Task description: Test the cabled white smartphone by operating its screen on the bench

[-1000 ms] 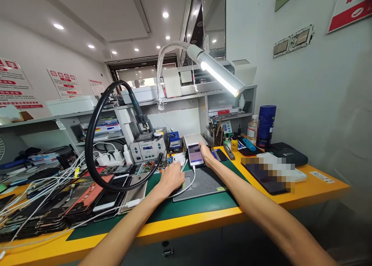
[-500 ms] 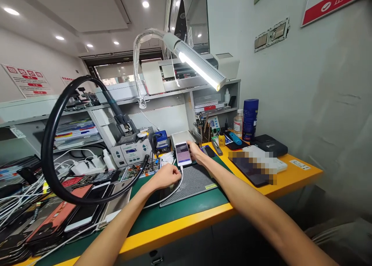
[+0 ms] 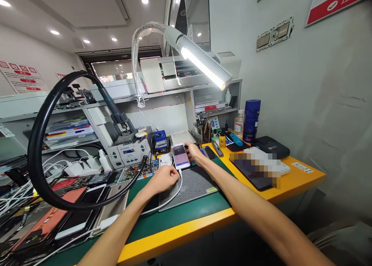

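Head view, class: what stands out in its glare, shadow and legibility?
Head view: the lamp glares white; head view: the space beneath the desk is dark; head view: the phone shows a lit screen, text too small to read.

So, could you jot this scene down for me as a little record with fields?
Right hand: at the right edge of the phone; how firmly the right hand grips is unclear
Left hand: the left hand is loosely curled near the phone's lower left corner
Phone: white-framed, screen lit
Cable: white cable at the phone's bottom end
Work surface: grey perforated mat on a green mat
Light: lit lamp overhead
Farther right: yellow bottle, blue canister
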`<state>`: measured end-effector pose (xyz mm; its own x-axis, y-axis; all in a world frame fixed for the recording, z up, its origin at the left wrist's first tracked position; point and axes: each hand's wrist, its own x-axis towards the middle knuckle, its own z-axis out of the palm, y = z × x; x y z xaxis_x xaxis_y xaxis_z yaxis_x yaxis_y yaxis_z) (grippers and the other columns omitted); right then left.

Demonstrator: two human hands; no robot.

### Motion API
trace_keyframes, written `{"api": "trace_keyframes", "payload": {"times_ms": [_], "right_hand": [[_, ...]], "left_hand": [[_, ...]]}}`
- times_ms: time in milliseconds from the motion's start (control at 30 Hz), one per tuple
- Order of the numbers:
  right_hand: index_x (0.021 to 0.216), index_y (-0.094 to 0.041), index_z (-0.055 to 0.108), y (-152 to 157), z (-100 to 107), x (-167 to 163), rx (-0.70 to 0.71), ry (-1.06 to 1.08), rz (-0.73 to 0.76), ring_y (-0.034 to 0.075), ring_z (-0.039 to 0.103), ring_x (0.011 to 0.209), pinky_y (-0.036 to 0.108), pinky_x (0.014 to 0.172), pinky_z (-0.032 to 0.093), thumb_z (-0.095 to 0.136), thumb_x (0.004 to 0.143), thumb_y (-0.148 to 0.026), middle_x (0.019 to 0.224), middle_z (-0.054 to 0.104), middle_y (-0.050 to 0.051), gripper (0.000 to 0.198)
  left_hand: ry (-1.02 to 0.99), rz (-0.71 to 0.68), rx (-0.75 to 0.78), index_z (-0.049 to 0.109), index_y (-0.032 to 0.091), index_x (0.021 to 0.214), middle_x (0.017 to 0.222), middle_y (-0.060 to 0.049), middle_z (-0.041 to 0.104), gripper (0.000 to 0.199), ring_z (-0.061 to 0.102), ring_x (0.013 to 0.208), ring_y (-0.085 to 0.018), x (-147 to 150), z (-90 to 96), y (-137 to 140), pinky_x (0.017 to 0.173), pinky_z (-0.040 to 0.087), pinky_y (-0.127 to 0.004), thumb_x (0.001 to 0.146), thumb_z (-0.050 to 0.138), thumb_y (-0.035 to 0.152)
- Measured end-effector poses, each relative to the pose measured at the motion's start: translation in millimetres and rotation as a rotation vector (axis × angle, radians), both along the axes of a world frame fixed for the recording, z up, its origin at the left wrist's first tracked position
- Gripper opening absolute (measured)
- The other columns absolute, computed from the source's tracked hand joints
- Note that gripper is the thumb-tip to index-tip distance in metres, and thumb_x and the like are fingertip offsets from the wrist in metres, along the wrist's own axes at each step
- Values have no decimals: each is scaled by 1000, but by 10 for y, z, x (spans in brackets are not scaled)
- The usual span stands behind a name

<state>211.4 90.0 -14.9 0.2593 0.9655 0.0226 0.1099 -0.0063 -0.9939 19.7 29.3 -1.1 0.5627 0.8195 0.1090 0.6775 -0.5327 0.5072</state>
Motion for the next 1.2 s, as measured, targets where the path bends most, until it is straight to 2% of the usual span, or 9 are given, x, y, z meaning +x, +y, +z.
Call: {"api": "trace_keyframes", "payload": {"times_ms": [200,333,467,600,700,800,867,1000,1200], "right_hand": [[99,-18,62,-64,93,55,-2,-120,-94,20,60,60,32,57,47,42,91,-47,82,66,10,36],[81,-20,61,-165,195,152,73,-262,-275,20,55,65,31,61,42,46,86,-36,80,65,9,22],[56,-21,46,-275,258,217,163,-374,-446,17,41,60,31,59,33,47,81,-30,60,49,3,27],[52,-23,34,-335,236,198,246,-440,-481,14,31,55,30,54,26,48,81,-28,54,31,-1,33],[55,-23,33,-347,173,163,331,-492,-446,14,33,57,30,56,26,51,79,-27,57,34,-1,30],[71,-21,48,-325,83,160,522,-647,-441,18,47,74,29,62,32,54,73,-19,79,52,3,7],[81,-19,54,-294,20,181,614,-813,-446,21,50,86,29,63,32,49,70,-9,92,56,8,16],[69,-20,54,-236,-75,227,608,-1006,-392,21,47,82,31,59,24,44,72,-1,85,54,8,21],[64,-19,58,-250,-91,187,590,-1045,-299,18,43,73,31,59,20,50,71,-2,77,53,6,20]], "left_hand": [[-59,151,250,69,20,77,71,-1,70,19,61,66,-16,-50,-37,34,64,38,-26,83,51,23],[-52,238,321,67,22,80,67,0,66,17,60,64,-17,-95,-76,74,63,35,-27,87,51,24],[-90,373,372,63,22,78,66,0,63,17,59,64,-18,-95,-64,68,61,33,-27,89,52,30],[-136,465,481,54,23,73,65,-1,60,22,57,64,-19,-94,-59,24,60,32,-28,91,52,35],[-194,380,578,49,23,75,69,-1,59,18,56,65,-17,-135,-81,17,63,36,-27,92,45,27],[-214,263,661,49,22,78,79,-4,61,20,58,74,-17,-183,-89,52,71,43,-26,90,34,15],[-185,231,696,48,22,73,78,-5,61,26,58,77,-17,-196,-83,84,75,44,-26,88,30,10],[-62,194,735,44,22,59,64,-4,58,29,54,66,-17,-158,-97,121,66,38,-28,80,34,6],[182,80,755,44,20,50,55,-3,56,23,47,55,-16,-13,-116,120,65,31,-31,68,47,7]]}}
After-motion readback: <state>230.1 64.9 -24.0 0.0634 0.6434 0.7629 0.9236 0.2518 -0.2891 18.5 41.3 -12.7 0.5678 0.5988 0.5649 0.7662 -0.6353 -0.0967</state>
